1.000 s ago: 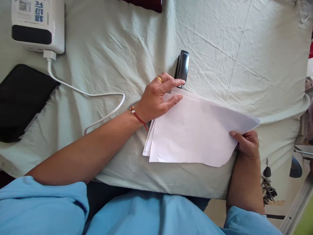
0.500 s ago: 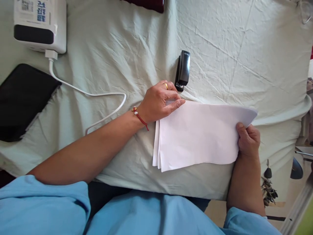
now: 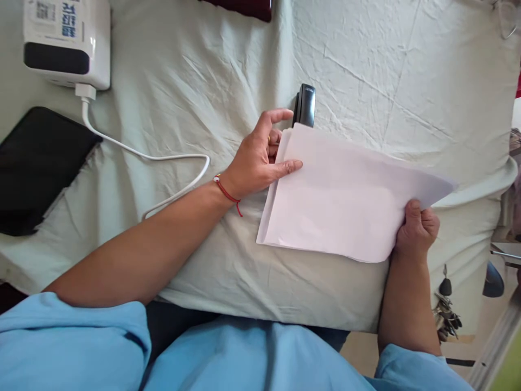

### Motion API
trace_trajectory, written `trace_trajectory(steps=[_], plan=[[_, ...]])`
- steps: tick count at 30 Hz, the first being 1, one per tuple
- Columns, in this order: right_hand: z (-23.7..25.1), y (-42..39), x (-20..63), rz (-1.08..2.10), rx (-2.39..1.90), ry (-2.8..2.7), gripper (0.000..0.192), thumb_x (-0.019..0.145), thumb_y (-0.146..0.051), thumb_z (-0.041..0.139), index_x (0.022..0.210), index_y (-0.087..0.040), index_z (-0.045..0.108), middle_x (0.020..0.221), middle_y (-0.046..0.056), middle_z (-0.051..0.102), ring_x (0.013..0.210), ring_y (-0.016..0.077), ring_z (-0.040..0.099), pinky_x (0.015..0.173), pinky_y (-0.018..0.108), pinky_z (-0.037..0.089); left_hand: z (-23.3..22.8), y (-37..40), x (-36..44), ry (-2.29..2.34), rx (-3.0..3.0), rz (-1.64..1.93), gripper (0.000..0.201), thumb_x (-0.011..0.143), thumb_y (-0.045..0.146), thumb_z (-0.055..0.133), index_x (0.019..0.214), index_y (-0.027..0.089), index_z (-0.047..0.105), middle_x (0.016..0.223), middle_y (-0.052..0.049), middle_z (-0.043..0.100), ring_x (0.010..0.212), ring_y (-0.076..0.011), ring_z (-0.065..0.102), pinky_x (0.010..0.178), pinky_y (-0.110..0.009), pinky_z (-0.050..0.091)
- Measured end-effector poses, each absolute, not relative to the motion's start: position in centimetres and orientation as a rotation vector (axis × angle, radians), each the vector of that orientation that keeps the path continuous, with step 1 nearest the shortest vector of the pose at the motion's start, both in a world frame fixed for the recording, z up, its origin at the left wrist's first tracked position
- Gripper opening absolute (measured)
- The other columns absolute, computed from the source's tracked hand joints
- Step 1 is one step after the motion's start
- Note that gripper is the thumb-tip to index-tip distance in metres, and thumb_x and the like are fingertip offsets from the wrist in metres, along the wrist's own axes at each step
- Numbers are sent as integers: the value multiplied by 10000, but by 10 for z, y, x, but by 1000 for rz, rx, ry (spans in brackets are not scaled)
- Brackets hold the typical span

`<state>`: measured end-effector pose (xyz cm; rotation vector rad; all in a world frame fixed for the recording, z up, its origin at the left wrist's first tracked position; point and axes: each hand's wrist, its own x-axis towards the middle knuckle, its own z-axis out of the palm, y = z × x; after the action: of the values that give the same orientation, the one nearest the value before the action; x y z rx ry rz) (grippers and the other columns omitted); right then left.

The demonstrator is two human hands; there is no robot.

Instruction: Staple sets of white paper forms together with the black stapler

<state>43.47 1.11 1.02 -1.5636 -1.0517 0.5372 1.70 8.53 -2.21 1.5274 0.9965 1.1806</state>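
A thin stack of white paper sheets is held slightly lifted over the pale green cloth-covered table. My left hand grips the stack's left edge, thumb on top and fingers tucked behind it, index finger raised. My right hand pinches the stack's right end from below. A black stapler lies on the cloth just beyond the stack's far left corner, its near end hidden behind the paper.
A white box-shaped device sits at the far left with a white cable looping across the cloth. A black flat case lies at the left edge. A dark red object is at the top edge. Keys hang at the right.
Both hands have raised and tilted the paper stack, moving its far left corner up toward the stapler so it now covers the stapler's near end. My left index finger has lifted off.
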Motion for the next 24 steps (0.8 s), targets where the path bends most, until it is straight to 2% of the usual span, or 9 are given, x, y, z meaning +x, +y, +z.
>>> trace_trajectory(steps=[3, 5, 8, 10, 12, 16, 18, 21, 24], plan=[[11, 12, 426, 434, -1521, -1010, 553, 914, -721, 1009, 856, -211, 802, 866, 28, 763, 1016, 224, 738, 1012, 354, 663, -16, 85, 17, 881, 1445, 1131, 911, 947, 896, 996, 1602, 329, 713, 1250, -79, 921, 1109, -332, 944, 882, -450, 814], [14, 12, 418, 382, -1520, -997, 564, 923, -740, 983, 848, -213, 794, 860, 31, 764, 1024, 241, 748, 1035, 377, 679, -10, 83, 18, 839, 1438, 1079, 841, 932, 932, 990, 1441, 288, 811, 1207, -84, 940, 1104, -358, 950, 854, -466, 825], [18, 11, 407, 341, -1475, -1005, 531, 961, -718, 959, 872, -213, 821, 889, 37, 803, 1066, 252, 776, 1096, 387, 686, -5, 78, 17, 848, 1465, 1027, 693, 990, 928, 936, 1134, 252, 879, 1043, -68, 937, 984, -341, 939, 744, -437, 800], [19, 11, 405, 341, -1420, -997, 479, 967, -668, 962, 908, -210, 833, 944, 51, 840, 1124, 266, 816, 1162, 410, 684, -6, 76, 16, 853, 1481, 1034, 682, 1042, 926, 879, 1017, 244, 872, 957, -57, 915, 900, -314, 918, 686, -416, 770], [17, 11, 410, 411, -1399, -960, 470, 880, -648, 1010, 910, -218, 822, 971, 63, 859, 1154, 297, 852, 1183, 466, 700, -7, 75, 16, 854, 1468, 1055, 682, 1084, 919, 833, 1042, 241, 889, 960, -60, 911, 891, -310, 915, 686, -424, 771], [12, 7, 419, 697, -1488, -867, 571, 537, -480, 1186, 859, -234, 783, 998, 80, 895, 1186, 355, 878, 1149, 548, 748, -8, 75, 15, 839, 1441, 1086, 678, 1116, 913, 792, 1280, 266, 909, 1060, -69, 924, 968, -328, 935, 749, -473, 817], [13, 6, 416, 703, -1475, -848, 599, 498, -380, 1200, 916, -231, 798, 1112, 86, 924, 1292, 367, 867, 1230, 589, 734, -9, 77, 14, 834, 1458, 1085, 722, 1091, 938, 805, 1413, 296, 872, 1121, -76, 923, 1059, -351, 944, 821, -505, 836], [17, 9, 404, 595, -1346, -809, 612, 515, -371, 1200, 943, -238, 784, 1255, 88, 931, 1452, 397, 826, 1316, 641, 708, -14, 82, 12, 852, 1506, 1108, 879, 995, 1006, 861, 1555, 335, 779, 1217, -94, 904, 1235, -394, 929, 944, -551, 834], [23, 12, 395, 477, -1220, -789, 662, 524, -393, 1214, 1014, -252, 792, 1301, 66, 926, 1552, 419, 785, 1330, 666, 716, -15, 85, 11, 846, 1549, 1101, 893, 938, 1002, 910, 1480, 303, 788, 1195, -100, 881, 1231, -412, 911, 947, -579, 817]])
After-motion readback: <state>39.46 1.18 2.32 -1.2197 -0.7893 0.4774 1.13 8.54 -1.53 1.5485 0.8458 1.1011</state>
